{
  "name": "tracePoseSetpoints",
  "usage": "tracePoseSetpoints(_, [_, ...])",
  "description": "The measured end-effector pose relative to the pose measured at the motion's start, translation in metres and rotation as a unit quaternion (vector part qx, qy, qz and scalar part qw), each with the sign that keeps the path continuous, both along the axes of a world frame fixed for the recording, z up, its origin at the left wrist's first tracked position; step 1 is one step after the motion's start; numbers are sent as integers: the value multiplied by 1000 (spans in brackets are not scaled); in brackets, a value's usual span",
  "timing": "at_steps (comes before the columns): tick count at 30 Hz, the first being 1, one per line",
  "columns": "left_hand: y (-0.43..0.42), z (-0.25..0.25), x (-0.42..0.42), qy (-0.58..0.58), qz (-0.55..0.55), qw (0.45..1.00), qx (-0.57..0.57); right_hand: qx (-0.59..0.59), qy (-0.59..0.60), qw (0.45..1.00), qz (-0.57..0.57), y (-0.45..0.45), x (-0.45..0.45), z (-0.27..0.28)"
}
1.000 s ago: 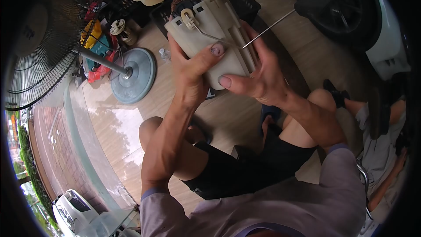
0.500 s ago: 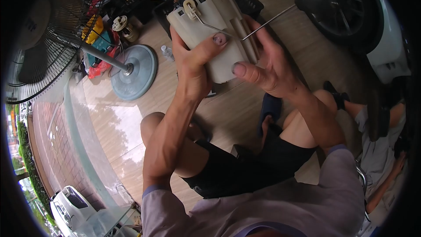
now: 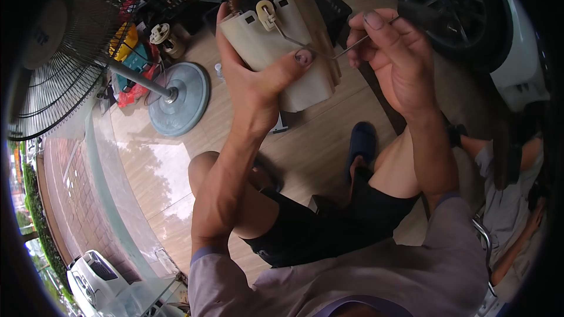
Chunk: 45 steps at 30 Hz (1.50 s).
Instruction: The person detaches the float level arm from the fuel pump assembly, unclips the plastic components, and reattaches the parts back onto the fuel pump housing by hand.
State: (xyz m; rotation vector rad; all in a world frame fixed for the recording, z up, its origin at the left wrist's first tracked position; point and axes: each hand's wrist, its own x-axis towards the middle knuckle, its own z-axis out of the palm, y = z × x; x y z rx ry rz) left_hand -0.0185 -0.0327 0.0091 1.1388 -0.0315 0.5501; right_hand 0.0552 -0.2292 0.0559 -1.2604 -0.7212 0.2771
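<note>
Right hand (image 3: pixel 402 61) has moved off one upper-centre plastic housing (image 3: pixel 265 48); we note its fingers curled closed on one wire rod (image 3: pixel 352 47), left hand (image 3: pixel 255 88) clasping the housing.

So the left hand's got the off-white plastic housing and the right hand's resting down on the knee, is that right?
Not quite: the right hand is raised, with its fingers at the thin metal rod, as the head view shows. The left hand does have the off-white plastic housing.
</note>
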Motion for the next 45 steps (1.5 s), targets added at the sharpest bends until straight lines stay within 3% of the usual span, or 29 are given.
tracePoseSetpoints(6, [6,1,1,-2,39,999,4,11,82,996,26,10,-8,1])
tracePoseSetpoints(18, [13,3,2,-33,78,995,49,44,128,990,43,15,-14,-5])
tracePoseSetpoints(24, [17,3,3,-68,95,990,79,49,123,990,48,16,-18,-6])
tracePoseSetpoints(45, [12,8,2,-36,86,994,55,42,128,990,50,18,-23,-13])
